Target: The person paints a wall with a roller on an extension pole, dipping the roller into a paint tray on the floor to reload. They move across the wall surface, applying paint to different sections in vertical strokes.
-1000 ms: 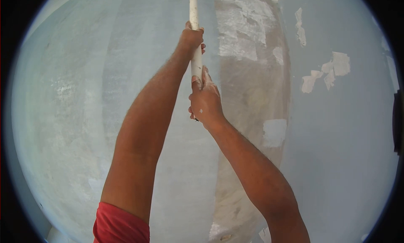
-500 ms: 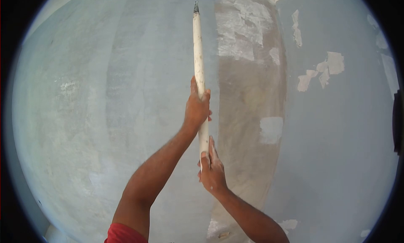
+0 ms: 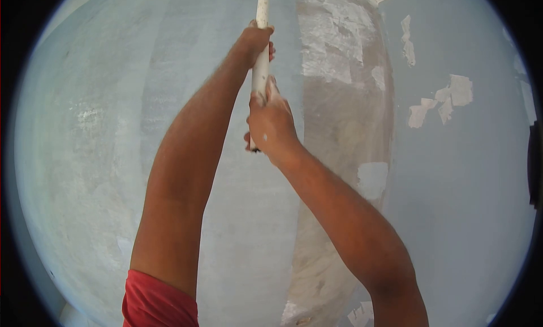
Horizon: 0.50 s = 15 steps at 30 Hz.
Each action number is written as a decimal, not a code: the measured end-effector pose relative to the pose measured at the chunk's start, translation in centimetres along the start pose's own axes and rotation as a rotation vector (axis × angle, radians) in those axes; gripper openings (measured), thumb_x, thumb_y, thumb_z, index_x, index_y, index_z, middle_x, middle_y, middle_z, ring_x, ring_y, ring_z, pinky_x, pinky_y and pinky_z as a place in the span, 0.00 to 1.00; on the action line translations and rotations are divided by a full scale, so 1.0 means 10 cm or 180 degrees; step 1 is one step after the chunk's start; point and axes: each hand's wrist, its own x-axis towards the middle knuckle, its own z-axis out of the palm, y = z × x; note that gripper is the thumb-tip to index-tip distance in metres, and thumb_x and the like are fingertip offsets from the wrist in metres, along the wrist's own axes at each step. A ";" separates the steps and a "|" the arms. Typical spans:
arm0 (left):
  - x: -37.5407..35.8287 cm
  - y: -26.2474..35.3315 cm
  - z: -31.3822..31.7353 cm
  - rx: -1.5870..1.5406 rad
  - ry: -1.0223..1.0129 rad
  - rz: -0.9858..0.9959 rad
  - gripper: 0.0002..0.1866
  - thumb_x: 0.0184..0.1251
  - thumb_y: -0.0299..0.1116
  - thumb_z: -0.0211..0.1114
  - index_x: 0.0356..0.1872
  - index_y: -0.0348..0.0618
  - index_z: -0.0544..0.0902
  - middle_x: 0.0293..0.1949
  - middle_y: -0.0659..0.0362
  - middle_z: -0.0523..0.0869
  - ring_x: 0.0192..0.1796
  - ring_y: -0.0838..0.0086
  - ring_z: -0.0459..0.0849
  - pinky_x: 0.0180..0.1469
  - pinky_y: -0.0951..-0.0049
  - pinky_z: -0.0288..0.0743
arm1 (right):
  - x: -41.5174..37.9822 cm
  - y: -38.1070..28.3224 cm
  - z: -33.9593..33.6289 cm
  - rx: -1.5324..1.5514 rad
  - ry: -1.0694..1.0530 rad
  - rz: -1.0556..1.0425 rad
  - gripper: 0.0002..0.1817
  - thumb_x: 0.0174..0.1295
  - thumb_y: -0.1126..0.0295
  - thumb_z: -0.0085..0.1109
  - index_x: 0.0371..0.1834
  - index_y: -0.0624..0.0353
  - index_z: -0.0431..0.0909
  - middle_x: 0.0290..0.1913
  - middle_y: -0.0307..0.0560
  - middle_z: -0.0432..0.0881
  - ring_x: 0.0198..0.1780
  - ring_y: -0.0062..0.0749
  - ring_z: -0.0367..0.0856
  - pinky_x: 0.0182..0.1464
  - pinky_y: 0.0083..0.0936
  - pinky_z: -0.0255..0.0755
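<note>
A pale, paint-flecked paint roller pole (image 3: 261, 69) stands almost upright before the wall, its top running out of view along with the roller head. Higher up, my left hand (image 3: 255, 43) is wrapped round it, the arm stretched far upward. My right hand (image 3: 272, 122), marked with white paint, grips the pole near its lower end, just below the left. The dark butt of the pole shows under the right hand's fingers. Behind both hands is a wall (image 3: 226, 231) coated light blue-grey on the left.
A bare brownish strip (image 3: 334, 117) with white filler patches (image 3: 334, 41) runs down beside the blue area. To its right, past the corner, a grey-blue wall (image 3: 452, 202) carries more pale patches (image 3: 452, 92). A dark object (image 3: 534, 166) sits at the far right edge.
Both hands have pushed the pole upward, and its roller head has passed out of the top of the view. The arms are now stretched higher, both hands still gripping.
</note>
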 end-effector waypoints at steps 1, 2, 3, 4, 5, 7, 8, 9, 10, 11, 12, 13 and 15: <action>-0.11 -0.06 0.01 -0.0079 -0.0041 -0.0076 0.18 0.74 0.39 0.56 0.59 0.52 0.64 0.27 0.59 0.73 0.22 0.77 0.73 0.20 0.71 0.75 | -0.08 0.05 0.00 -0.0010 0.0002 0.0007 0.31 0.74 0.67 0.38 0.76 0.68 0.46 0.54 0.69 0.77 0.34 0.50 0.85 0.26 0.34 0.81; -0.28 -0.16 0.03 -0.0093 -0.0030 -0.0088 0.18 0.74 0.39 0.56 0.59 0.52 0.64 0.27 0.59 0.73 0.22 0.77 0.73 0.20 0.71 0.75 | -0.25 0.17 -0.01 -0.0128 -0.0015 0.0114 0.31 0.74 0.66 0.38 0.76 0.68 0.46 0.57 0.70 0.75 0.40 0.53 0.85 0.34 0.36 0.81; -0.47 -0.24 0.07 -0.0012 0.0034 -0.0046 0.20 0.73 0.35 0.55 0.61 0.49 0.62 0.26 0.58 0.73 0.20 0.75 0.74 0.17 0.70 0.75 | -0.40 0.30 -0.01 -0.0230 -0.0024 0.0192 0.31 0.74 0.65 0.39 0.76 0.68 0.46 0.59 0.71 0.73 0.45 0.55 0.84 0.42 0.38 0.82; -0.69 -0.37 0.12 0.0077 0.0091 -0.0039 0.22 0.73 0.32 0.55 0.63 0.47 0.59 0.24 0.57 0.73 0.18 0.72 0.75 0.15 0.69 0.75 | -0.58 0.46 0.01 -0.0250 0.0026 0.0192 0.31 0.74 0.64 0.39 0.76 0.67 0.46 0.63 0.71 0.70 0.53 0.58 0.80 0.52 0.40 0.77; -0.94 -0.55 0.15 0.0113 0.0119 -0.0001 0.25 0.73 0.32 0.55 0.66 0.49 0.56 0.24 0.57 0.73 0.16 0.73 0.74 0.13 0.69 0.75 | -0.81 0.66 0.02 -0.0279 0.0057 0.0197 0.31 0.74 0.64 0.39 0.76 0.67 0.46 0.66 0.71 0.67 0.60 0.60 0.75 0.61 0.42 0.72; -1.42 -0.70 0.24 0.0177 0.0119 0.0020 0.31 0.73 0.32 0.54 0.72 0.53 0.50 0.23 0.58 0.73 0.14 0.74 0.74 0.11 0.70 0.74 | -1.28 1.06 0.02 -0.0437 0.0112 0.0322 0.33 0.74 0.65 0.41 0.80 0.50 0.43 0.26 0.40 0.66 0.18 0.20 0.67 0.15 0.22 0.68; -1.72 -0.78 0.28 0.0189 0.0122 -0.0088 0.33 0.74 0.31 0.54 0.74 0.55 0.48 0.23 0.59 0.73 0.14 0.74 0.74 0.11 0.70 0.73 | -1.58 1.21 0.00 -0.0382 0.0044 0.0447 0.33 0.75 0.65 0.41 0.80 0.50 0.42 0.27 0.39 0.67 0.19 0.19 0.67 0.16 0.21 0.68; -2.01 -0.85 0.33 0.0148 0.0099 -0.0165 0.35 0.74 0.32 0.53 0.75 0.55 0.45 0.23 0.59 0.73 0.14 0.74 0.74 0.12 0.71 0.74 | -1.84 1.34 -0.02 -0.0314 -0.0011 0.0548 0.33 0.75 0.65 0.42 0.80 0.51 0.42 0.27 0.39 0.67 0.20 0.18 0.67 0.17 0.20 0.68; -2.30 -0.93 0.36 0.0112 0.0082 -0.0258 0.36 0.74 0.33 0.53 0.76 0.54 0.43 0.23 0.59 0.73 0.14 0.74 0.74 0.12 0.71 0.74 | -2.14 1.47 -0.05 -0.0384 -0.0039 0.0624 0.33 0.75 0.65 0.42 0.80 0.52 0.41 0.28 0.39 0.68 0.20 0.18 0.68 0.18 0.19 0.68; -2.57 -1.00 0.39 0.0086 0.0064 -0.0432 0.38 0.75 0.34 0.53 0.77 0.54 0.40 0.25 0.59 0.73 0.15 0.75 0.75 0.14 0.71 0.75 | -2.40 1.57 -0.07 -0.0451 -0.0080 0.0704 0.34 0.75 0.65 0.41 0.80 0.53 0.41 0.28 0.39 0.69 0.20 0.17 0.68 0.19 0.19 0.69; -2.78 -1.06 0.43 0.0063 0.0034 -0.0579 0.39 0.75 0.34 0.53 0.78 0.53 0.38 0.26 0.58 0.74 0.16 0.75 0.76 0.15 0.72 0.76 | -2.60 1.53 -0.11 -0.0249 -0.0079 0.0863 0.34 0.74 0.64 0.42 0.80 0.54 0.40 0.29 0.39 0.70 0.20 0.17 0.68 0.20 0.19 0.69; -2.97 -1.15 0.47 0.0022 0.0055 -0.0570 0.40 0.76 0.36 0.53 0.78 0.52 0.37 0.29 0.56 0.75 0.18 0.74 0.77 0.16 0.72 0.77 | -2.78 1.47 -0.14 -0.0044 -0.0092 0.1064 0.35 0.74 0.64 0.42 0.80 0.56 0.40 0.29 0.40 0.70 0.20 0.17 0.68 0.21 0.19 0.69; -3.22 -1.31 0.59 -0.0030 0.0115 -0.0601 0.40 0.76 0.37 0.53 0.78 0.51 0.35 0.32 0.54 0.77 0.20 0.74 0.79 0.18 0.72 0.78 | -2.91 1.53 -0.18 -0.0112 -0.0096 0.1123 0.35 0.74 0.63 0.41 0.80 0.57 0.40 0.29 0.40 0.71 0.20 0.18 0.68 0.21 0.19 0.69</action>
